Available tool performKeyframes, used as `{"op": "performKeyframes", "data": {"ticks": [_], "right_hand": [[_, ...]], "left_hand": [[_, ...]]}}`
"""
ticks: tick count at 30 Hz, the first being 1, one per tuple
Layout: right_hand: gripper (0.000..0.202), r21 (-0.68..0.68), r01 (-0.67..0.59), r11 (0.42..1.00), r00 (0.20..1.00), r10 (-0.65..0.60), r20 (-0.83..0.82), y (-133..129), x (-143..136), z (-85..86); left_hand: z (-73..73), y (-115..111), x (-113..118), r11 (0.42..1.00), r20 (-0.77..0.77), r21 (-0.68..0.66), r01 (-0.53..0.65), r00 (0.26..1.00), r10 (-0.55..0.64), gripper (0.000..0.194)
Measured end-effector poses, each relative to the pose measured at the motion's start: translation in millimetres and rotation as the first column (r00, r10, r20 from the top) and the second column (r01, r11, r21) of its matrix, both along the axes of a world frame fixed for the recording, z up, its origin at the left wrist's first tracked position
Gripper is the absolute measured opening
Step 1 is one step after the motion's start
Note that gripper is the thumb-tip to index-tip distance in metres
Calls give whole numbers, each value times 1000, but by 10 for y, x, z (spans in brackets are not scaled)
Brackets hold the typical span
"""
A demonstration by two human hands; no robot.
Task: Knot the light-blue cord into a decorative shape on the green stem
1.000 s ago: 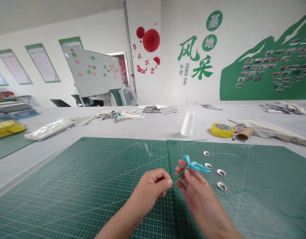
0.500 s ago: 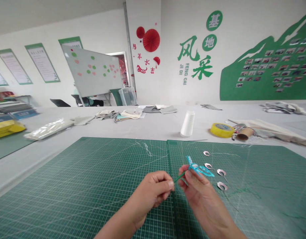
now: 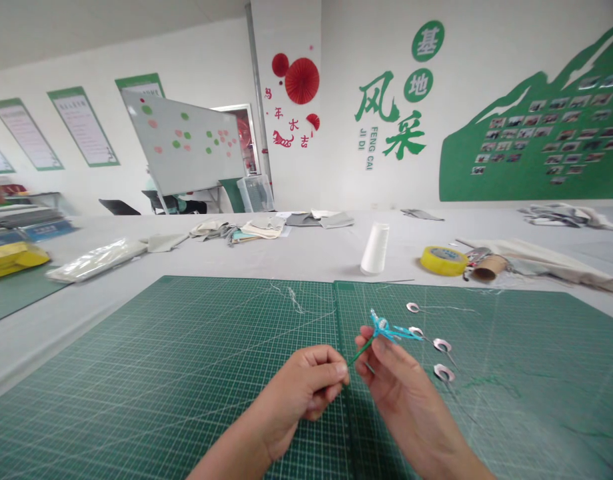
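Note:
A small bright-blue flower (image 3: 382, 328) with pale beads at its centre and thin outlined petals is held above the cutting mat. Its green stem (image 3: 359, 354) slants down to the left. My left hand (image 3: 306, 381) is closed, with thumb and index finger pinching the stem's lower end. Just under the petals, the thumb and fingers of my right hand (image 3: 404, 381) grip the top of the stem. Right of that hand, several pale pink rings on thin stems, among them one ring (image 3: 444, 373), lie on the mat.
Green cutting mats (image 3: 211, 373) cover the near table, with loose white thread (image 3: 295, 300) and green thread on them. Behind stand a white thread cone (image 3: 375, 248), yellow tape (image 3: 443, 261) and a cardboard tube (image 3: 489, 267). Cloth scraps (image 3: 264, 227) and a plastic-wrapped pack (image 3: 99, 259) lie farther back.
The flower has turned between my right fingers: its petals now appear edge-on and flatter, with the beaded centre facing up more. My left hand has stayed nearly in place.

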State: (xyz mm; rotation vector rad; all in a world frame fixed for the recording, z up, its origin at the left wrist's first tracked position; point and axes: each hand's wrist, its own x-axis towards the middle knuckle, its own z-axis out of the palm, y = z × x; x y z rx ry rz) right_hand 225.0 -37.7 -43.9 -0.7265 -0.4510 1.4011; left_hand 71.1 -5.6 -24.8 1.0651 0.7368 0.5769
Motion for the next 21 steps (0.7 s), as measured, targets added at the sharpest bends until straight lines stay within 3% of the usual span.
{"op": "performKeyframes", "data": {"ticks": [21], "right_hand": [[11,12,-5,1000,998,6,-62,6,31,-11]], "left_hand": [[4,6,-7,1000,-15,4,3,1000,-3,12]]}}
